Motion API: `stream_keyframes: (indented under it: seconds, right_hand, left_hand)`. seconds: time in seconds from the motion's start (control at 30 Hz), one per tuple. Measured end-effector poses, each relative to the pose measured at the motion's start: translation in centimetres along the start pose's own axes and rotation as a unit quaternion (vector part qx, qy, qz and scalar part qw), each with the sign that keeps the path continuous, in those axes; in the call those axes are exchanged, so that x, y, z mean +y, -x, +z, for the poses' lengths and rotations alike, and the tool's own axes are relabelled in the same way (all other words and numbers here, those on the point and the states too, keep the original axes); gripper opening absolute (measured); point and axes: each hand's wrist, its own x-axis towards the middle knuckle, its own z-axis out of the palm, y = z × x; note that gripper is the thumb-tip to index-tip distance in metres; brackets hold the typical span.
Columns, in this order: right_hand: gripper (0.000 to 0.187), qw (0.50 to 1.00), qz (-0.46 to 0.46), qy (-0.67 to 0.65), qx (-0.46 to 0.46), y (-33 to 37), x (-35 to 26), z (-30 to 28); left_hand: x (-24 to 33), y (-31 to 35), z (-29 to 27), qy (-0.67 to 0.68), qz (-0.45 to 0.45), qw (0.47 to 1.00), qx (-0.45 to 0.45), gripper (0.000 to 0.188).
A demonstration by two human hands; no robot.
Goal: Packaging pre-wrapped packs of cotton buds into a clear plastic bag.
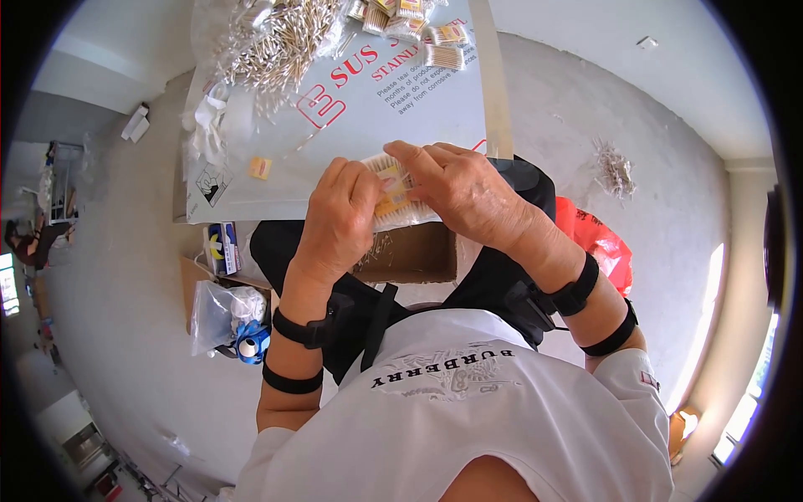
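Note:
Between my two hands is a clear pack of cotton swabs (pixel 395 216) with a yellow label, held just over the near edge of the table. My left hand (pixel 336 216) grips its left side with curled fingers. On the other side my right hand (pixel 470 191) pinches the pack's upper right part, and its fingers cover some of it. A heap of loose cotton swabs (pixel 288 42) lies at the far left of the table. Several filled swab packs (pixel 443 57) are to the right of that heap. One small yellow card (pixel 260 168) lies left of my left hand.
The table (pixel 401 125) has a grey printed top. Below its near edge, between my knees, is an open cardboard box (pixel 431 251). A red plastic bag (pixel 604 251) sits at my right, with scattered swabs (pixel 616 170) on the floor beyond. Clear bags (pixel 219 314) are at my left.

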Motion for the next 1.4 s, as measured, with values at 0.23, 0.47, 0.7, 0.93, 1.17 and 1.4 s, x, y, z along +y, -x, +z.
stream_keyframes:
  seconds: [0.23,0.47,0.7,0.93,1.17,1.4]
  right_hand:
    - [0.018,0.995,-0.054,0.085,0.002,0.4,0.5,0.8]
    - [0.021,0.99,-0.118,0.075,0.007,0.7,1.6,0.0]
    - [0.025,0.993,-0.109,0.046,0.004,0.5,2.0,-0.1]
    - [0.02,0.998,-0.057,0.021,0.024,0.3,1.5,0.5]
    - [0.016,0.998,0.005,0.067,-0.015,-0.2,0.7,0.6]
    - [0.017,0.996,-0.041,0.075,0.01,0.2,1.4,1.1]
  left_hand:
    - [-0.3,0.1,0.3,-0.017,0.022,1.0,0.009,0.018]
    - [-0.4,-0.2,0.0,0.0,0.019,1.0,0.0,0.017]
    - [-0.5,-0.5,-0.3,0.009,0.028,0.999,-0.019,0.018]
    - [-0.8,-0.4,-0.3,0.068,0.005,0.998,-0.004,0.017]
    - [-1.0,-0.7,-0.5,0.072,0.014,0.997,-0.013,0.019]
    - [-0.7,-0.9,-0.4,0.029,0.021,0.999,-0.029,0.018]
